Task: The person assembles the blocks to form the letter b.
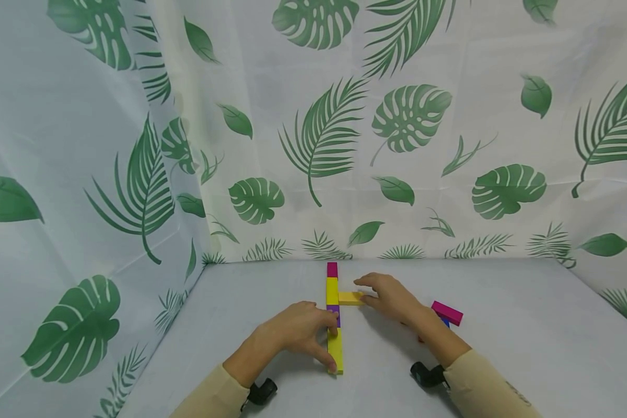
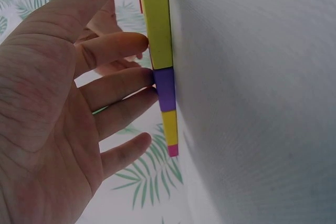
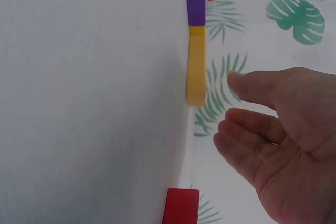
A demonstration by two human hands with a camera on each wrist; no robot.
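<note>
A straight row of blocks lies on the table: a magenta block (image 1: 332, 270) at the far end, a yellow block (image 1: 332, 289), a purple block (image 1: 334, 310) and a longer yellow block (image 1: 335, 351) closest to me. An orange-yellow block (image 1: 348, 298) sticks out to the right from the row. My left hand (image 1: 295, 331) reaches over the row's near half, thumb by the near end, fingertips touching the purple and near yellow blocks. My right hand (image 1: 394, 299) hovers beside the orange-yellow block's outer end; in the right wrist view its fingers stand apart from that block (image 3: 197, 69).
A magenta block (image 1: 447, 313) lies over a blue block (image 1: 444, 322) on the right, partly behind my right forearm. The right wrist view has a red block (image 3: 181, 207) low down. A leaf-print curtain (image 1: 334, 220) hangs behind the white table (image 1: 261, 284).
</note>
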